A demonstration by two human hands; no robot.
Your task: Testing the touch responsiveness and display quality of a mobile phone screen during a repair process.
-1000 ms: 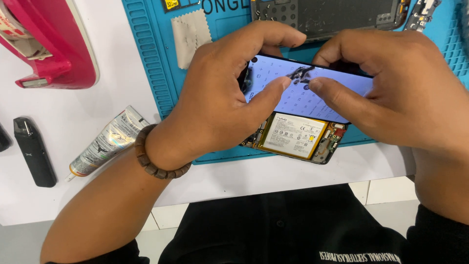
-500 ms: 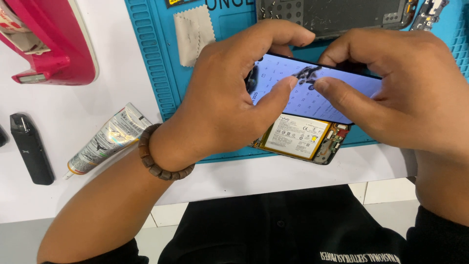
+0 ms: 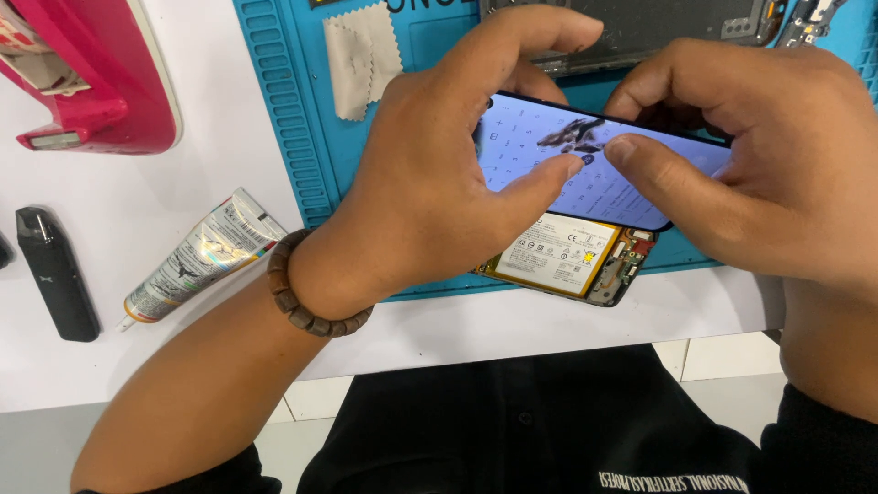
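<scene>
Both of my hands hold a phone screen panel [image 3: 549, 165] with a lit bluish display, tilted up over the blue work mat [image 3: 302, 137]. My left hand [image 3: 439, 192] grips its left end, thumb on the glass. My right hand [image 3: 768, 174] grips the right end, and its thumb meets the left thumb near a dark smudge at the panel's middle. Under the panel lies the open phone body [image 3: 572, 261], its yellow-edged battery and circuit parts showing. A wooden bead bracelet [image 3: 306, 297] is on my left wrist.
On the white table to the left lie a silver glue tube [image 3: 197, 256], a small black device [image 3: 57, 274] and a pink case [image 3: 101, 73]. A grey cloth [image 3: 361, 55] sits on the mat. Another dark phone frame [image 3: 658, 27] lies at the mat's back.
My thumbs have slid closer together on the screen panel. The view has shifted slightly; the hands keep their hold on the panel.
</scene>
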